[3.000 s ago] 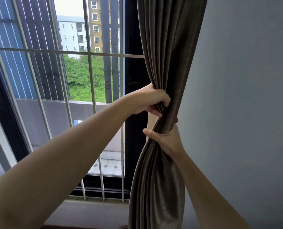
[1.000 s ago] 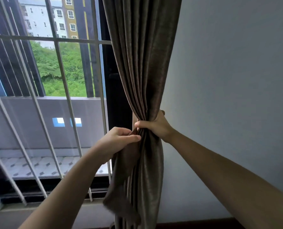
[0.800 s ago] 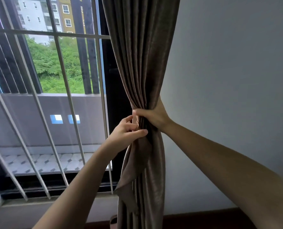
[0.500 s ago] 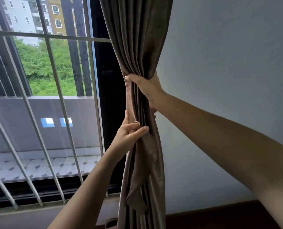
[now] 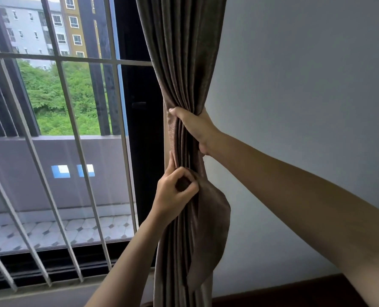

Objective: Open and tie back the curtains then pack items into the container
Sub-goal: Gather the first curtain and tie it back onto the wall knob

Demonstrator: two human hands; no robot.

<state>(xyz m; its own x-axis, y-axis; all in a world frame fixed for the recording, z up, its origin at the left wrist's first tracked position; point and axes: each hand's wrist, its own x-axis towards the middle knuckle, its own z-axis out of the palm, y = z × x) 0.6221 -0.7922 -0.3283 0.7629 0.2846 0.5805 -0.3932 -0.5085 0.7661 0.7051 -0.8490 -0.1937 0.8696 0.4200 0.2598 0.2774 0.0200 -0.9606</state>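
Note:
A brown curtain (image 5: 182, 63) hangs gathered into a tight bundle at the right side of the window, against the wall. My right hand (image 5: 195, 127) is wrapped around the bundle from the right and squeezes it. Just below, my left hand (image 5: 175, 191) pinches a loose strip of the same brown fabric (image 5: 210, 235), which loops out to the right of the bundle and hangs down. No container is in view.
A window with white metal bars (image 5: 73, 134) fills the left half; a balcony, trees and buildings lie beyond. A plain grey wall (image 5: 305, 85) is on the right. A dark wooden edge (image 5: 283, 291) runs along the bottom right.
My right hand has slid higher up the gathered curtain. My left hand has closed on the loose fabric strip and carried it across the front of the bundle to the right.

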